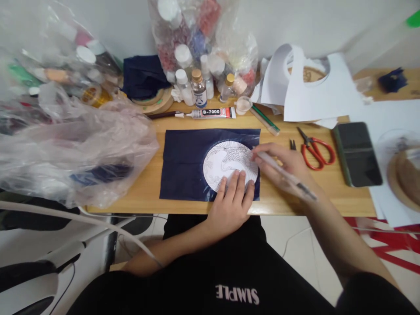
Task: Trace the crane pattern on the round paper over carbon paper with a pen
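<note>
Left hand [229, 208] flat, fingers slightly spread, resting on patterned paper disc [212, 169] atop dark blue sheet [183, 168], near front edge of desk [348, 199]. Right hand [291, 161] grip pinching pen [278, 168] at disc's right side. Disc could slip if left-hand pressure eases; sheet wrinkles might skew pen. Pen tip unclear behind fingers; disc's lower edge partly covered; right hand blurred.

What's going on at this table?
A person is working on a white paper disc with a line drawing, lying on a dark blue sheet. The left hand presses on the disc's near edge. The right hand holds a pen, pointed towards the disc's right edge; whether it touches is hard to tell. A phone lies farther right.
</note>
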Demonstrator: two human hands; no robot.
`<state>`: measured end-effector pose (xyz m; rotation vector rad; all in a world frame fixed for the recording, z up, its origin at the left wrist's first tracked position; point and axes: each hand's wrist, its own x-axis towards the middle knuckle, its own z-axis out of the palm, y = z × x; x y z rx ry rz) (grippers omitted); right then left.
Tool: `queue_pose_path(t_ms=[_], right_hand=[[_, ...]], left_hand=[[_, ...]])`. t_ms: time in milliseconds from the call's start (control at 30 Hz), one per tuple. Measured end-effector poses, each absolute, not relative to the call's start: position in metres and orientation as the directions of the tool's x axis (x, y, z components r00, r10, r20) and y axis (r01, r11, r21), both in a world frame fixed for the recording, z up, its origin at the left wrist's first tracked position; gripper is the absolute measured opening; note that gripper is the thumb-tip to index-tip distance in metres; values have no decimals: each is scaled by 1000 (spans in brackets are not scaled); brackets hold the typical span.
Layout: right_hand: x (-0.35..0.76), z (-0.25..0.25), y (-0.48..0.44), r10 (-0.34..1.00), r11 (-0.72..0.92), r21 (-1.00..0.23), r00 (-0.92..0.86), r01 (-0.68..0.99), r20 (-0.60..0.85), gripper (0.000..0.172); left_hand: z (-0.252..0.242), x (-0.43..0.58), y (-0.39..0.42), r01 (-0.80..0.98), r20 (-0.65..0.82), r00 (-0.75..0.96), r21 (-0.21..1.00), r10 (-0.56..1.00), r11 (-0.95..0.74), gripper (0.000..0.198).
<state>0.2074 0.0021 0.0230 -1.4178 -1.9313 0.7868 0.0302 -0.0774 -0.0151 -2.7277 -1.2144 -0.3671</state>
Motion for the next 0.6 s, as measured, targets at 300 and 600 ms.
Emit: queue_pose_path(t_ms=[300,600], right_hand=[[185,17,27,969,26,-992,242,125,56,25],[171,-5,19,960,29,-976,266,214,87,47]], left_hand=[[-21,32,-78,747,360,622,-4,695,-665,59],[-20,33,-78,754,358,602,41,714,-656,57]])
